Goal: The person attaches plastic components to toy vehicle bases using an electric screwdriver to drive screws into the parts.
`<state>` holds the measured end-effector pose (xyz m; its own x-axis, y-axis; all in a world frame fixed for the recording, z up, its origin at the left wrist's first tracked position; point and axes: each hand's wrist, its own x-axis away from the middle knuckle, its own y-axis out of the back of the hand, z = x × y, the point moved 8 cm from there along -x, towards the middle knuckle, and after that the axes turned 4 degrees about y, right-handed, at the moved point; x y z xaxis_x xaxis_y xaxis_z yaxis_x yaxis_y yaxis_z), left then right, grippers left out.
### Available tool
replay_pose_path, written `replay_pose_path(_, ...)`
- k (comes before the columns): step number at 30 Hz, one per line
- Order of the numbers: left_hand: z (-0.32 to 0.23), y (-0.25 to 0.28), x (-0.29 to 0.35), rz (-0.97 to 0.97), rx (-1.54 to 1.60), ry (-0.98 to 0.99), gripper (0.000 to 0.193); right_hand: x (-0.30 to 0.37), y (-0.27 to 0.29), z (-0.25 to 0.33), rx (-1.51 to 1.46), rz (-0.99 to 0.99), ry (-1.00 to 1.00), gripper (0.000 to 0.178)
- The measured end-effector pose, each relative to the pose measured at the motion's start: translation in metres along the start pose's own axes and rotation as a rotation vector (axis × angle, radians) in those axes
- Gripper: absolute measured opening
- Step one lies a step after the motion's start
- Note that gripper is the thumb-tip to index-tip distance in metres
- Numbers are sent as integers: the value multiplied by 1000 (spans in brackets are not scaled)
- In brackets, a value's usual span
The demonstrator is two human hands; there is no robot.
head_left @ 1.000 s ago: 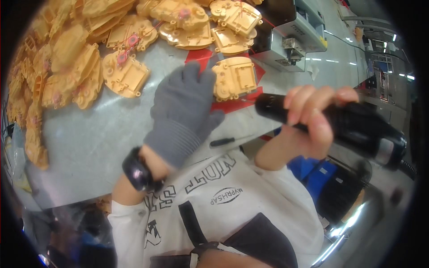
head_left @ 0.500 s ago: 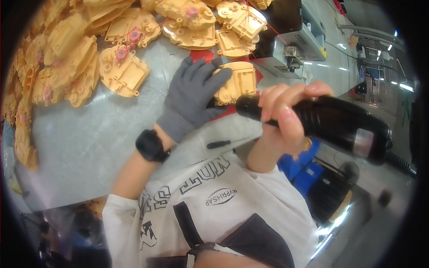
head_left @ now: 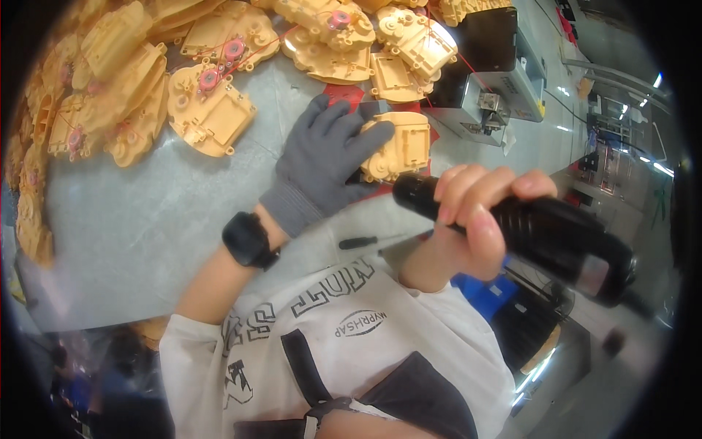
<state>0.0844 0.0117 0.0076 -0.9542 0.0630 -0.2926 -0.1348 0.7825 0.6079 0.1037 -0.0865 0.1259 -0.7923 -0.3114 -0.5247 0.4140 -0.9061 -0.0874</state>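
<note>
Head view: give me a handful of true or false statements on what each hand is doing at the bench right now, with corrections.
1. The left hand wears a grey glove and rests on a yellow plastic housing. True.
2. The right hand is gloved too. False: it is bare.
3. The right hand grips a black power screwdriver. True.
4. The housing under the left hand lies on a blue mat. False: the mat is red.
5. More yellow housings are heaped at the far side of the grey bench. True.
6. The left wrist is bare. False: it carries a black watch.
</note>
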Motion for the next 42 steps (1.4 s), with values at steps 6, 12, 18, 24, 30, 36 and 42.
replay_pose_path(6, 2, -2, 0, -2, 2, 0, 79, 0, 2, -6, 15, -28, -28, 42)
replay_pose_path(12, -4, 2, 6, -18, 12, 10, 78, -2, -3, -3, -57, 183, 20, 42)
replay_pose_path(18, -5, 3, -2, -3, 37, -2, 79, -4, -5, -6, -7, 143, -32, 38)
replay_pose_path(24, 0, 5, 3, -101, 33, -14, 68, 8, 3, -21, 78, -13, -109, 42)
replay_pose_path(30, -9, -5, 4, -36, 46, -27, 66, -16, 132, 31, 41, -497, 138, 42)
replay_pose_path(36, -11, -3, -4, -62, 39, -46, 68, -62, 166, 3, 316, -648, 216, 30)
replay_pose_path(42, -7, -2, -6, -84, 21, -55, 74, -50, 149, -10, 184, -553, -4, 27)
